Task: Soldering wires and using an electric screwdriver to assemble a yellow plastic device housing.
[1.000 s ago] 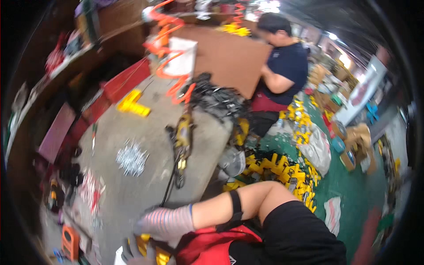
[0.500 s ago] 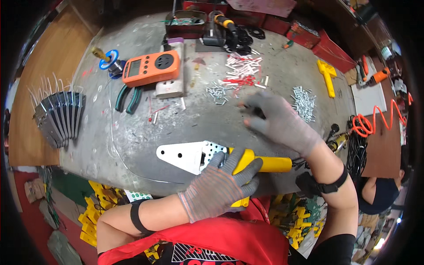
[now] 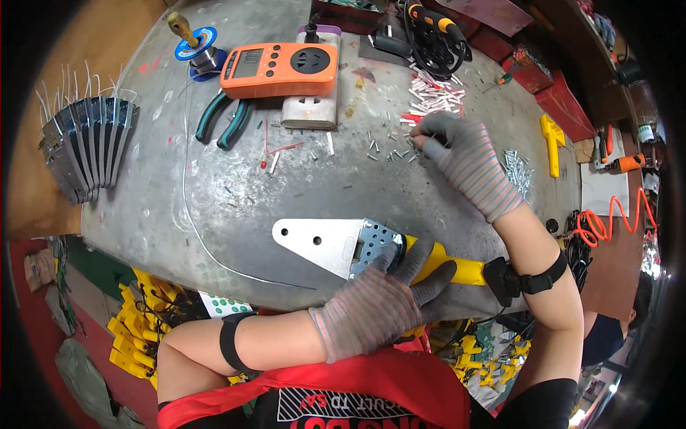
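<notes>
My left hand, in a grey striped glove, is wrapped round the yellow handle of a pipe-welding iron. Its flat, tapered metal plate has two holes and points left; a perforated metal collar joins it to the handle. My right hand, gloved alike with bare fingertips, reaches beyond the iron. Thumb and forefinger are pinched together over a loose scatter of small screws; whatever lies between them is too small to make out. Just beyond the fingertips is a heap of white and red tube pieces.
An orange meter rests on a power strip, with green-handled pliers beside it. A solder spool stands behind. Metal plates with wires fan out at left. More screws and a yellow handle part lie right.
My right hand has come down onto the near screws, its fingers closing to a pinch, and the screws are more spread out. My left hand stays on the iron. The whole view has shifted.
</notes>
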Motion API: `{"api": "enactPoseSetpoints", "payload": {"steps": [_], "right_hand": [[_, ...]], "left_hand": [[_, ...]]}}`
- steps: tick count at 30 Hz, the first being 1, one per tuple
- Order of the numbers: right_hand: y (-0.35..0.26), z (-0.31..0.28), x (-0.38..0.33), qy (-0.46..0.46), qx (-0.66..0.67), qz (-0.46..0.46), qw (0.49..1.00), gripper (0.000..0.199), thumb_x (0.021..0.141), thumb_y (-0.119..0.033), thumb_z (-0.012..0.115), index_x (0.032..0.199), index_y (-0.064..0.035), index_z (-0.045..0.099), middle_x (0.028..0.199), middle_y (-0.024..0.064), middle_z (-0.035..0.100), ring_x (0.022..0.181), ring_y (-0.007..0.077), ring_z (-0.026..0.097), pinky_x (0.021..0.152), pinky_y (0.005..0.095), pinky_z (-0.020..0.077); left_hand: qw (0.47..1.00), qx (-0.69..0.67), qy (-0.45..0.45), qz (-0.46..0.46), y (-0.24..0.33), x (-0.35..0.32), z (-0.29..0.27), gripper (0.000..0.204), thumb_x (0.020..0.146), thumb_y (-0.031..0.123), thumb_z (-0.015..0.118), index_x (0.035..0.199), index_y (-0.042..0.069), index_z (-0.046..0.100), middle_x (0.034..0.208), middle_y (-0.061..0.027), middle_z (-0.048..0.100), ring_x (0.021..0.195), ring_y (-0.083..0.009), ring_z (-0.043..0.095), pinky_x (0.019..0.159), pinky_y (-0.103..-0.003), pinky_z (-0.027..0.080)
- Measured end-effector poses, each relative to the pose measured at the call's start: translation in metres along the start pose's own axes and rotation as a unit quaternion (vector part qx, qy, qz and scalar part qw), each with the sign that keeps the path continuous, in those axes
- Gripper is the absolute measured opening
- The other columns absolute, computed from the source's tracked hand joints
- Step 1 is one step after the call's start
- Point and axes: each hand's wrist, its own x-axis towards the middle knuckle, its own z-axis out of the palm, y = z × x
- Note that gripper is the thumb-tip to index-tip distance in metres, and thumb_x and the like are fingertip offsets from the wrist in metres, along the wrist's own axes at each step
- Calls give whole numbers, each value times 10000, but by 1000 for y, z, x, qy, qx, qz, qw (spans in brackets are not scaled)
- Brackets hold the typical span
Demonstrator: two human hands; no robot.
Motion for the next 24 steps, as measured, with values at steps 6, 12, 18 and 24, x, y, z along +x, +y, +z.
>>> {"api": "enactPoseSetpoints", "payload": {"steps": [6,12,18,24], "right_hand": [[16,-13,2,-65,188,143,969,239,847,-224,627,949,-14,680,763,59,656,655,129,585,631,274,490],[20,-24,-10,-178,429,185,866,260,825,-234,638,922,4,679,770,38,637,641,61,552,557,202,453],[-8,-39,-38,-398,382,99,828,195,744,-172,701,866,-20,687,744,-10,616,687,59,551,617,205,437],[-8,-36,-36,-448,335,89,824,200,774,-181,670,877,-10,676,764,2,627,675,73,558,617,240,456]], "left_hand": [[1000,13,0,2,1,2,-10,343,855,285,507,1182,240,602,1445,-46,443,1330,-392,373,983,-544,392],[999,23,44,-5,7,0,-8,293,811,252,555,1093,225,631,1348,-28,511,1286,-331,408,972,-550,405],[995,44,80,-41,21,-4,2,256,783,252,580,1028,211,637,1278,-5,543,1261,-266,421,941,-550,438],[995,51,74,-53,23,-2,1,257,789,245,570,1033,197,634,1257,-4,548,1239,-265,435,921,-545,446]]}}
